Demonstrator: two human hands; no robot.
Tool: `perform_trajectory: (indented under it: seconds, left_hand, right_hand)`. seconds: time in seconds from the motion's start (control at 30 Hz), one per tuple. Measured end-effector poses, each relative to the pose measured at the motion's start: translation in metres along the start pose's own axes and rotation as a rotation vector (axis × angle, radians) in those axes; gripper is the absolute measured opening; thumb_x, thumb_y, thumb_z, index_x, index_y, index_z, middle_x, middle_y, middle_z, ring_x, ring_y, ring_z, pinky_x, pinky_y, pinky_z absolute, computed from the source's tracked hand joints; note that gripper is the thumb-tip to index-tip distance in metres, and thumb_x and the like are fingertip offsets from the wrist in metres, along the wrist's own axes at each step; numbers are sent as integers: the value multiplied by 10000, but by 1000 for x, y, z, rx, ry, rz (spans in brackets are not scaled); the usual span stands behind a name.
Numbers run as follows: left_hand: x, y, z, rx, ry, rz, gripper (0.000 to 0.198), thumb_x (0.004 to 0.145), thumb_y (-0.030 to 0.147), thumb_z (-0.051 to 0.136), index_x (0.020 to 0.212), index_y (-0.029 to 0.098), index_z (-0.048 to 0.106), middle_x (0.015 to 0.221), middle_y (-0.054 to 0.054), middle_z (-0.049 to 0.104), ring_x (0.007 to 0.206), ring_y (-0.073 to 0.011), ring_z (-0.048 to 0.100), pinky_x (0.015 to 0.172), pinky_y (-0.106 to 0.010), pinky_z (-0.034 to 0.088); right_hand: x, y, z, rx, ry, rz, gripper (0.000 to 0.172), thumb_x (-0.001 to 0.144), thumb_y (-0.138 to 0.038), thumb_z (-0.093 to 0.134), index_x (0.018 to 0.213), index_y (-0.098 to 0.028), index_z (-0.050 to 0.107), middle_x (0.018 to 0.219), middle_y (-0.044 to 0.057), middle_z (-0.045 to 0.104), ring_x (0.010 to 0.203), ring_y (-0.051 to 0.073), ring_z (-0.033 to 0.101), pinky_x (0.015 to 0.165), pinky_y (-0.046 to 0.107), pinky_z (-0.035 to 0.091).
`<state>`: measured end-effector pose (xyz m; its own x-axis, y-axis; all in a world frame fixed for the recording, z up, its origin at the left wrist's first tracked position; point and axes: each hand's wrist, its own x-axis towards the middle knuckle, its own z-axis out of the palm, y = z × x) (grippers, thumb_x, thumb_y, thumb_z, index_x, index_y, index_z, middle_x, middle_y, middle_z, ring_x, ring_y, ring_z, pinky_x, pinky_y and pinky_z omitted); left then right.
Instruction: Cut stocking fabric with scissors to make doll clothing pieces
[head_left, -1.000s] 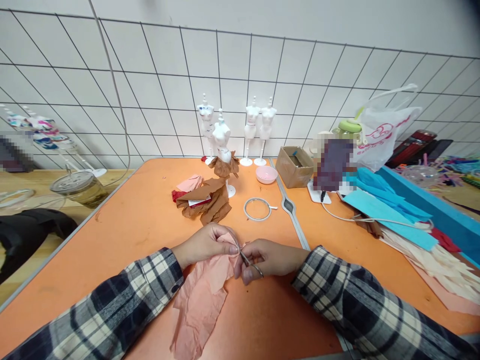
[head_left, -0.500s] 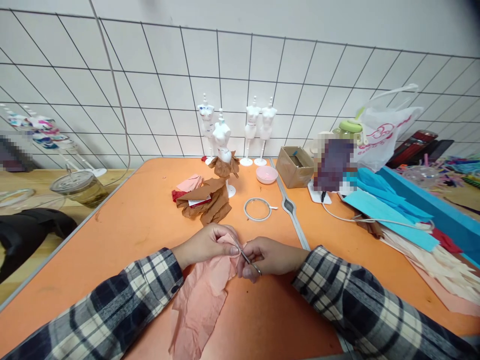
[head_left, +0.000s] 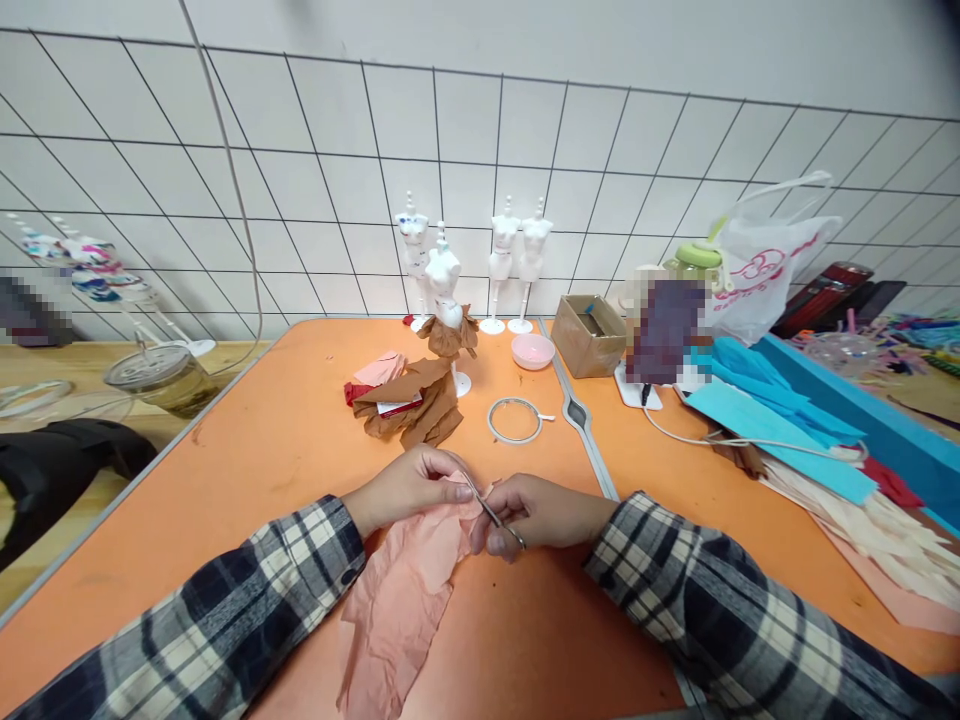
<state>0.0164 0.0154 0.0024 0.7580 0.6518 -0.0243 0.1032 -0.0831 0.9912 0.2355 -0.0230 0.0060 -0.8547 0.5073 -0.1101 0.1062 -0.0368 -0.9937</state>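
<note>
Scissors (head_left: 492, 513), gripped in your right hand (head_left: 525, 510), meet pink paper (head_left: 396, 620) pinched in your left hand (head_left: 416, 488) over the orange table (head_left: 255, 490). Cutting appears begun but unfinished; the trailing length looks uncut.

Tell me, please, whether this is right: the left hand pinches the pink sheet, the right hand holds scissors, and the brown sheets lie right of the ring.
Not quite: the head view shows the brown sheets lying left of the ring. The left hand does pinch the pink sheet, and the right hand holds scissors.
</note>
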Motion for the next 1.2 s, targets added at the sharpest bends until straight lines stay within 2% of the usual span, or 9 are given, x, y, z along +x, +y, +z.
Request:
perform_trajectory:
  seconds: [0.2, 0.37, 0.53, 0.7, 0.8, 0.9, 0.93, 1.07, 1.2]
  left_hand:
    - [-1, -4, -1, -8, -25, -6, 299, 764, 405, 752, 770, 106, 755, 767, -66, 709, 711, -151, 615, 695, -249, 469]
    - [0, -4, -1, -20, -33, 0, 311, 755, 415, 758, 769, 104, 753, 776, -67, 711, 712, -146, 616, 702, -249, 476]
    - [0, -3, 0, 24, -61, -22, 301, 770, 407, 744, 781, 106, 756, 775, -71, 712, 718, -153, 619, 699, -251, 479]
    - [0, -1, 2, 15, -56, -54, 273, 753, 392, 758, 785, 121, 753, 759, -56, 714, 705, -147, 620, 699, -245, 477]
    - [-2, 3, 5, -36, 19, -64, 294, 726, 372, 784, 916, 150, 745, 860, -53, 730, 776, -155, 636, 758, -255, 483]
    - [-4, 6, 6, -130, 93, -55, 479, 697, 387, 807, 1121, 197, 689, 1040, -65, 710, 906, -180, 637, 815, -276, 488]
    - [-5, 6, 5, -158, 108, -48, 476, 696, 403, 805, 1108, 194, 692, 1040, -68, 707, 909, -183, 636, 814, -280, 490]
    - [-4, 0, 3, -155, 129, -65, 302, 726, 423, 778, 799, 134, 730, 810, -53, 714, 746, -151, 624, 729, -254, 478]
    - [-1, -3, 3, -115, 126, -63, 284, 732, 410, 778, 736, 131, 724, 762, -46, 716, 700, -138, 614, 698, -245, 467]
  right_hand:
    - [0, 1, 1, 15, -21, 12, 487, 760, -556, 692, 923, -98, 692, 674, 1, 580, 635, 99, 543, 623, 214, 423]
    - [0, 3, 1, 28, 0, 54, 476, 729, -554, 719, 871, -102, 675, 668, -7, 565, 589, 89, 519, 581, 206, 407]
    - [-1, -1, 1, -2, -41, 17, 488, 777, -569, 665, 909, -101, 697, 663, 5, 580, 651, 114, 545, 658, 231, 430]
    - [-1, -1, 1, -23, -16, 22, 473, 779, -562, 671, 855, -95, 684, 609, -17, 544, 599, 91, 500, 598, 206, 385]
    - [0, 0, 1, -17, 15, 27, 471, 784, -552, 671, 901, -96, 679, 622, -17, 550, 587, 84, 496, 587, 200, 384]
    - [0, 0, 1, -19, 44, 48, 482, 794, -544, 663, 1007, -113, 681, 670, -5, 578, 597, 84, 508, 562, 189, 386]
    - [0, 0, 0, -21, 51, 66, 481, 795, -537, 664, 1032, -119, 682, 680, -2, 583, 593, 83, 508, 545, 182, 382]
    - [-2, -3, 0, -18, 54, 93, 441, 799, -486, 670, 1064, -134, 695, 712, 1, 586, 592, 77, 496, 504, 163, 372]
    - [-1, -3, 0, -7, 23, 16, 392, 807, -455, 668, 1025, -132, 708, 734, -6, 571, 600, 66, 477, 536, 168, 371]
